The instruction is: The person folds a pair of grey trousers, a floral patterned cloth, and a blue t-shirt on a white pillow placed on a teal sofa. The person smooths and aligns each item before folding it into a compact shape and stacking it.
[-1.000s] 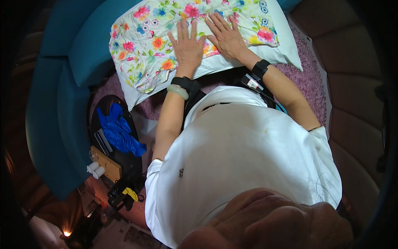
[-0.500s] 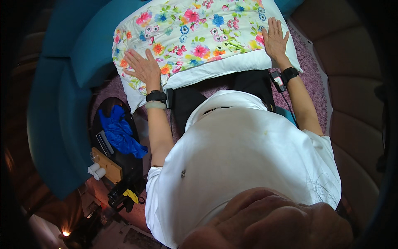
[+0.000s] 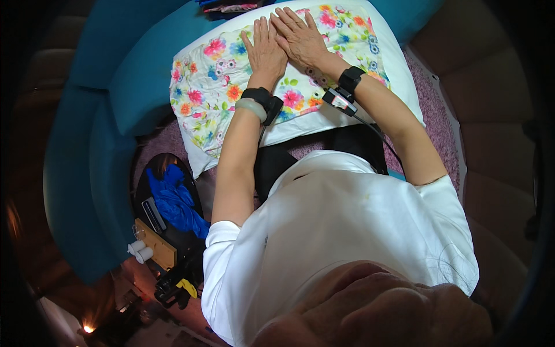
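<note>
A white cloth with a bright flower print (image 3: 214, 87) lies spread flat over a white cushion (image 3: 324, 118) on a teal sofa (image 3: 139, 69). My left hand (image 3: 265, 51) rests flat on the middle of the cloth, fingers together and pointing away from me. My right hand (image 3: 300, 37) lies flat beside it, touching it, fingers stretched out. Neither hand grips anything. Each wrist wears a black band; the right one (image 3: 346, 87) has a small device with a cable.
A dark round tray (image 3: 173, 231) sits low on the left with a blue cloth (image 3: 173, 199), a wooden block (image 3: 153, 243) and two small white cylinders (image 3: 139, 250). A mauve rug (image 3: 439, 127) lies under the cushion. Brown upholstered seats (image 3: 491, 87) curve along the right.
Half a second ago my hands were spread wide at the cloth's left and right edges. They have come together again at the middle of the cloth, palms flat.
</note>
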Tool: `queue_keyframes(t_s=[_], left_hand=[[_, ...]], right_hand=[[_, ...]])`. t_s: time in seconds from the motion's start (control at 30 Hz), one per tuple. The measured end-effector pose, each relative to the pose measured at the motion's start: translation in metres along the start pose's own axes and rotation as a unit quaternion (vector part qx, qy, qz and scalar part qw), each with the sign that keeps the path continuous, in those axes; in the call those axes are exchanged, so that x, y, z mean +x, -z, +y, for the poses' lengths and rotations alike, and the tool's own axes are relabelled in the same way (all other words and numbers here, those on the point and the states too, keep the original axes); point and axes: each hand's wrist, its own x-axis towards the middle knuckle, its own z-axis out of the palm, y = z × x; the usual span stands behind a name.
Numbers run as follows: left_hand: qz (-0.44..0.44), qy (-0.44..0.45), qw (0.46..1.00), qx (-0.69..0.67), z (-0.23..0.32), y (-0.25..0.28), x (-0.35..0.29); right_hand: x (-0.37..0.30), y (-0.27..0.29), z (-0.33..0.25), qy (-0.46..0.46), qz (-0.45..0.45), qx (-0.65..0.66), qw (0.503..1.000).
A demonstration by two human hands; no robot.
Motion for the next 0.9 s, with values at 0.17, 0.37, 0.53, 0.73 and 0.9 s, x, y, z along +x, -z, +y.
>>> queue_keyframes(t_s=[0.17, 0.37, 0.53, 0.73, 0.9], left_hand=[[0.014, 0.007, 1.0, -0.004, -0.037, -0.016, -0.008], [-0.006, 0.132, 0.987, 0.088, -0.109, -0.006, -0.026], [-0.062, 0.36, 0.929, 0.059, -0.159, 0.017, -0.057], [-0.11, 0.462, 0.877, -0.069, -0.185, 0.04, -0.087], [0.019, 0.381, 0.923, 0.052, -0.154, 0.068, -0.074]], right_hand=[[0.002, -0.037, 0.007, -0.008, -0.013, 0.04, 0.999], [-0.008, -0.081, 0.044, -0.031, 0.002, 0.098, 0.995], [-0.031, -0.096, 0.11, -0.178, -0.059, -0.061, 0.98], [-0.036, -0.086, 0.124, -0.222, -0.064, -0.048, 0.972], [-0.026, -0.036, 0.096, -0.153, -0.043, -0.004, 0.987]])
